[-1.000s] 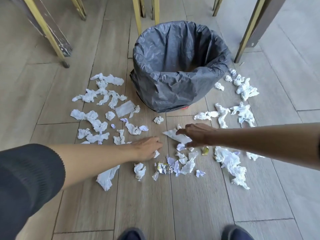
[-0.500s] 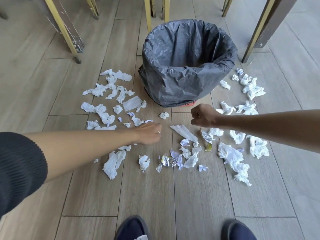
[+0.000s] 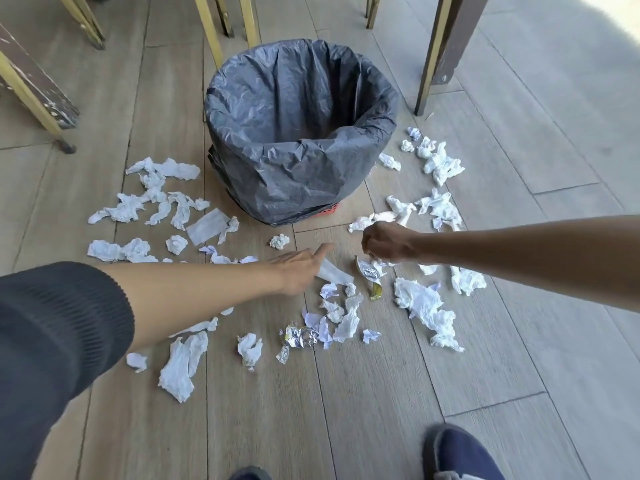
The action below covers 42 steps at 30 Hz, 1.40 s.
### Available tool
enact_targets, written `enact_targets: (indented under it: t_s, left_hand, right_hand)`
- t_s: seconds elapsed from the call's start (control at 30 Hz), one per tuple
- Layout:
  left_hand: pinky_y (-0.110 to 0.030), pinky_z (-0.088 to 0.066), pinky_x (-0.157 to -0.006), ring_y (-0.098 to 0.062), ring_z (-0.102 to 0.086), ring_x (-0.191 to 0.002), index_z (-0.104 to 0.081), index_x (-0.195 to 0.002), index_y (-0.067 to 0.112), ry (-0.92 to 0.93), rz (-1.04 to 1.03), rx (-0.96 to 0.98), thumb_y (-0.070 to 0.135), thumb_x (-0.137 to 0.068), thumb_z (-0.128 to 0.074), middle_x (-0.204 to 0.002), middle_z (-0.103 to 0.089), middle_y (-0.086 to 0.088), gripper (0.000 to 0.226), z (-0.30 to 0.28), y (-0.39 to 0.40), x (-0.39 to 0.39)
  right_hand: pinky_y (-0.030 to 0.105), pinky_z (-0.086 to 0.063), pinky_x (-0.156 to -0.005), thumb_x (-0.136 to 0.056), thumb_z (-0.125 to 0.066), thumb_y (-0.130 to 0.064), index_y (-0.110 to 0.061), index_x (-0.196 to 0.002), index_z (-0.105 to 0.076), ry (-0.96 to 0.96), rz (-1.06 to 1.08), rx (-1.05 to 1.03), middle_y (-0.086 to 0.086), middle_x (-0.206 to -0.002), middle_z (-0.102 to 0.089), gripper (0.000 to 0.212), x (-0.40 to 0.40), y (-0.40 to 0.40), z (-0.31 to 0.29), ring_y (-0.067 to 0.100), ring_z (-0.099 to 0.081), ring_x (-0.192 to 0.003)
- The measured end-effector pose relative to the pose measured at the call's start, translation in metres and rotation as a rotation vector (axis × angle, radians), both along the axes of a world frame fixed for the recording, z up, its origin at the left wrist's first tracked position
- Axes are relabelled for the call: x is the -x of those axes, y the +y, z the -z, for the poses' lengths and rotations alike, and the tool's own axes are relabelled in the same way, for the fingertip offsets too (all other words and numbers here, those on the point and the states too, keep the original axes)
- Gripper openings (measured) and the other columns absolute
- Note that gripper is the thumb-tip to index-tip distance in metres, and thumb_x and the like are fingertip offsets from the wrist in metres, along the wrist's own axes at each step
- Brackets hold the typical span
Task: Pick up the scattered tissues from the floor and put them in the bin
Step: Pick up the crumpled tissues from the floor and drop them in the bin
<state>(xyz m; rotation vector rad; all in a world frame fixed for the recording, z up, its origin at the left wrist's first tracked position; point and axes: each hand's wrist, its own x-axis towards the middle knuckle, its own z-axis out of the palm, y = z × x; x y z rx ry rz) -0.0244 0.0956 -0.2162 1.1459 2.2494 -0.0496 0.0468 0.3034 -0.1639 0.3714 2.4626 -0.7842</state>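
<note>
A bin (image 3: 294,181) lined with a grey plastic bag stands on the wooden floor, open at the top. Crumpled white tissues lie all around it: a cluster on the left (image 3: 156,202), a cluster on the right (image 3: 440,164) and more in front (image 3: 422,303). My left hand (image 3: 301,268) reaches forward, palm down with the thumb out, resting on the end of a flat tissue (image 3: 334,273). My right hand (image 3: 384,245) is a closed fist just in front of the bin, its fingers pinching a crumpled tissue (image 3: 380,263) on the floor.
Two foil wrappers lie among the tissues, a silver one (image 3: 301,337) and one with a yellow end (image 3: 371,277). Gold-edged furniture legs stand behind the bin (image 3: 221,29), at left (image 3: 34,91) and at right (image 3: 440,57). My dark shoe (image 3: 460,452) is at the bottom.
My right hand drew back from the flat tissue, closed into a fist and dropped onto a tissue farther right. My left hand moved forward to the flat tissue and spread out.
</note>
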Motion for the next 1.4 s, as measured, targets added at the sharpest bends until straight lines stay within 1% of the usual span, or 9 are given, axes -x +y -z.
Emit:
enact_targets:
  t_s: [0.17,0.3,0.57,0.67,0.8,0.93,1.03,1.2,1.4]
  left_hand:
    - [-0.034,-0.046,-0.064,-0.02,-0.055,-0.07,-0.031,-0.134,0.019,-0.011,0.11,0.063,0.044,-0.102,-0.046,-0.078,-0.048,0.001,0.043,0.016,0.009,0.005]
    - [-0.038,-0.05,-0.07,-0.024,-0.054,-0.075,-0.038,-0.099,0.017,0.004,0.144,0.005,0.042,-0.105,-0.04,-0.092,-0.051,-0.004,0.025,0.024,-0.006,0.007]
    - [-0.04,-0.045,-0.059,-0.02,-0.044,-0.059,-0.036,-0.055,0.011,-0.016,-0.015,-0.275,0.023,-0.085,-0.059,-0.066,-0.042,-0.003,0.039,-0.007,-0.046,0.006]
    - [-0.022,-0.027,-0.051,-0.011,-0.028,-0.054,-0.035,-0.058,0.014,-0.014,-0.037,-0.29,0.01,-0.08,-0.059,-0.057,-0.03,0.002,0.034,-0.016,-0.06,-0.004]
    - [-0.022,-0.024,-0.052,-0.003,-0.033,-0.056,-0.048,-0.086,0.014,-0.036,-0.057,-0.261,0.02,-0.093,-0.06,-0.064,-0.037,0.012,0.015,-0.009,-0.074,-0.009]
    - [-0.036,-0.045,-0.053,-0.014,-0.041,-0.046,-0.045,-0.107,0.016,-0.047,0.026,-0.237,0.041,-0.102,-0.047,-0.057,-0.043,0.005,0.026,-0.009,-0.069,-0.014]
    - [-0.031,-0.037,-0.051,-0.013,-0.039,-0.044,-0.051,-0.1,0.02,-0.051,0.201,-0.172,0.058,-0.1,-0.042,-0.053,-0.043,0.007,0.039,-0.016,-0.056,-0.022]
    - [-0.03,-0.033,-0.051,-0.018,-0.046,-0.057,-0.05,-0.083,0.019,0.016,0.412,0.011,0.068,-0.084,-0.059,-0.067,-0.055,-0.002,0.05,-0.009,-0.047,-0.03]
    - [-0.028,-0.032,-0.052,-0.009,-0.043,-0.056,-0.063,-0.083,0.022,-0.219,0.21,-0.149,0.031,-0.091,-0.059,-0.067,-0.05,0.005,0.013,-0.009,-0.055,-0.024]
  right_hand:
    - [0.027,-0.03,-0.053,-0.098,-0.043,-0.037,-0.01,-0.069,-0.044,0.018,0.02,-0.051,0.007,-0.066,-0.041,0.039,-0.015,0.019,0.001,0.019,-0.039,-0.061]
    - [0.028,-0.038,-0.055,-0.086,-0.057,-0.063,-0.007,-0.085,-0.061,-0.017,-0.158,-0.344,0.008,-0.078,-0.062,0.057,-0.022,0.026,0.02,0.024,-0.054,-0.068]
    - [0.029,-0.044,-0.066,-0.087,-0.066,-0.044,-0.022,-0.114,-0.065,0.035,-0.455,-0.422,0.0,-0.107,-0.069,0.035,-0.019,0.003,0.047,0.021,-0.064,-0.093]
    - [0.026,-0.039,-0.057,-0.092,-0.059,-0.034,-0.021,-0.1,-0.066,0.093,-0.488,-0.391,-0.001,-0.087,-0.065,0.016,-0.017,-0.003,0.046,0.021,-0.061,-0.077]
    - [0.025,-0.032,-0.044,-0.098,-0.047,-0.047,-0.022,-0.065,-0.047,0.221,-0.455,-0.281,-0.008,-0.054,-0.045,0.041,-0.015,-0.007,0.037,0.013,-0.039,-0.043]
    - [0.025,-0.029,-0.046,-0.09,-0.054,-0.053,-0.022,-0.056,-0.041,0.25,-0.413,-0.339,-0.004,-0.052,-0.039,0.048,-0.015,-0.007,0.024,0.017,-0.035,-0.044]
    - [0.025,-0.029,-0.044,-0.091,-0.056,-0.052,-0.016,-0.052,-0.049,0.243,-0.383,-0.297,-0.005,-0.048,-0.04,0.054,-0.019,-0.003,0.021,0.019,-0.037,-0.042]
    - [0.029,-0.035,-0.047,-0.082,-0.056,-0.011,-0.006,-0.057,-0.053,0.238,-0.304,-0.193,-0.002,-0.047,-0.041,0.026,-0.023,0.0,0.023,0.018,-0.04,-0.044]
    - [0.029,-0.046,-0.063,-0.098,-0.051,-0.014,-0.013,-0.096,-0.055,0.084,-0.427,-0.143,-0.003,-0.078,-0.061,0.005,-0.031,-0.014,0.024,0.019,-0.059,-0.071]
